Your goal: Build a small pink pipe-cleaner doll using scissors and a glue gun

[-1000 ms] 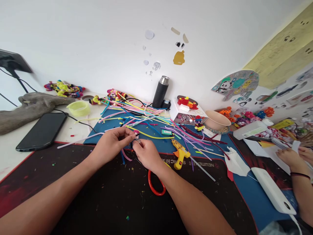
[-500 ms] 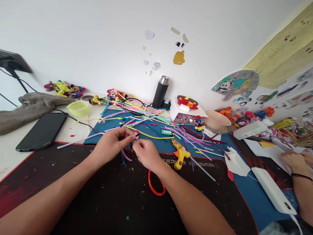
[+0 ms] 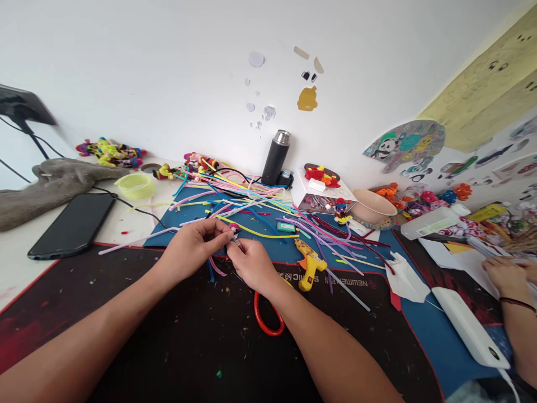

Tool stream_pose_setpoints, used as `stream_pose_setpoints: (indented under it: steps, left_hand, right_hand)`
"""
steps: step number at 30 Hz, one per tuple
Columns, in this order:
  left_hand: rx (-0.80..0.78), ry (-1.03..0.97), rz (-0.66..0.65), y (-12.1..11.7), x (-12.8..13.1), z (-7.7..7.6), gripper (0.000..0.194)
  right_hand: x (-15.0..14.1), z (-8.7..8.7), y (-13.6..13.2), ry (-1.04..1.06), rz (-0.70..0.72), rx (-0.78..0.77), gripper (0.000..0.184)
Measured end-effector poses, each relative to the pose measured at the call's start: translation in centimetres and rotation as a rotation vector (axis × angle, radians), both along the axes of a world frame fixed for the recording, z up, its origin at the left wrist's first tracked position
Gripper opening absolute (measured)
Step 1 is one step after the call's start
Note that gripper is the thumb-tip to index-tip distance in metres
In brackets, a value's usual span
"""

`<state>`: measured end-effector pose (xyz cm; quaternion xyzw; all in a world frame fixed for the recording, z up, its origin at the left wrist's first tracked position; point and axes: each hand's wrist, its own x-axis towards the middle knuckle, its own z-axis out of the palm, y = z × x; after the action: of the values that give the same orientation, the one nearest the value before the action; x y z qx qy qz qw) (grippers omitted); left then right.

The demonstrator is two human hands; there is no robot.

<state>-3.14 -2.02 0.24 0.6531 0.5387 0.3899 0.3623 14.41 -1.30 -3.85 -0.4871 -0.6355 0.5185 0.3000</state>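
Pinching a pink piece (image 3: 234,226) beside the right hand (image 3: 251,266), whose hold is unclear, the left hand (image 3: 193,249) overhangs the mat's (image 3: 201,347) far edge.

Pink-topped piece (image 3: 234,226), mostly hidden by the left grip (image 3: 191,246)
Shiny bit (image 3: 237,242) at the right grip (image 3: 251,266): too small to identify; red loop (image 3: 257,313) (its upper part) covered by the wrist (image 3: 272,285).

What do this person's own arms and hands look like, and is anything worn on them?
The left hand and right hand wear no gloves. The left forearm and right forearm show no sleeve, watch, bracelet or marking. No ring is visible, though parts of both hands are hidden.
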Motion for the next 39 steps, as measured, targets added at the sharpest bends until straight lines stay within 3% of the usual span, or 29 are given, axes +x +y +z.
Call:
stream_pose_setpoints:
  steps: [39]
  left_hand:
    - [-0.017, -0.014, 0.003, -0.04, 0.18, 0.05, 0.045]
  right_hand:
    - [0.06, -0.11, 0.01, 0.036, -0.006, -0.039, 0.044]
